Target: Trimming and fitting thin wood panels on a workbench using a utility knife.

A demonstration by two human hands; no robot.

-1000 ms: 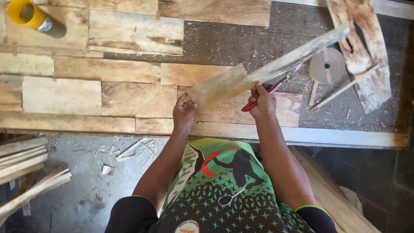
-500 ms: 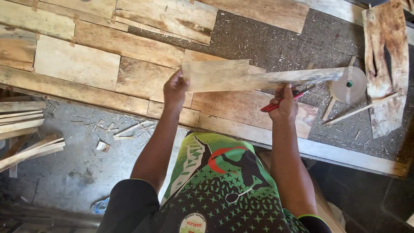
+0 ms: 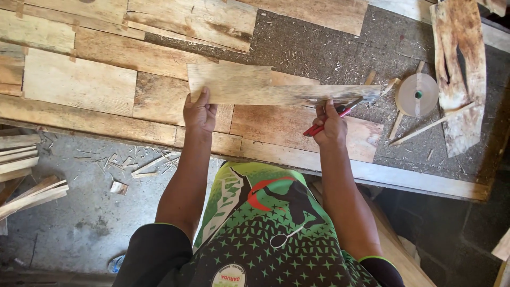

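Observation:
I hold a thin, pale sheet of wood veneer (image 3: 249, 85) flat above a table covered with veneer pieces. My left hand (image 3: 199, 112) grips its lower left edge. My right hand (image 3: 330, 123) pinches its lower right edge and also holds a red-handled cutter (image 3: 326, 119) whose blade points right, under the sheet. The sheet lies roughly level, its right end narrow and frayed.
Laid veneer pieces (image 3: 79, 79) cover the left part of the table (image 3: 425, 180). A roll of tape (image 3: 418, 94) and thin sticks lie right of my hands, beside a bark-edged board (image 3: 459, 74). Wood strips (image 3: 21, 175) and scraps rest on the concrete floor at left.
The veneer sheet has swung from pointing up to the right to lying level, and my left hand has slid to its left end. The view has shifted right.

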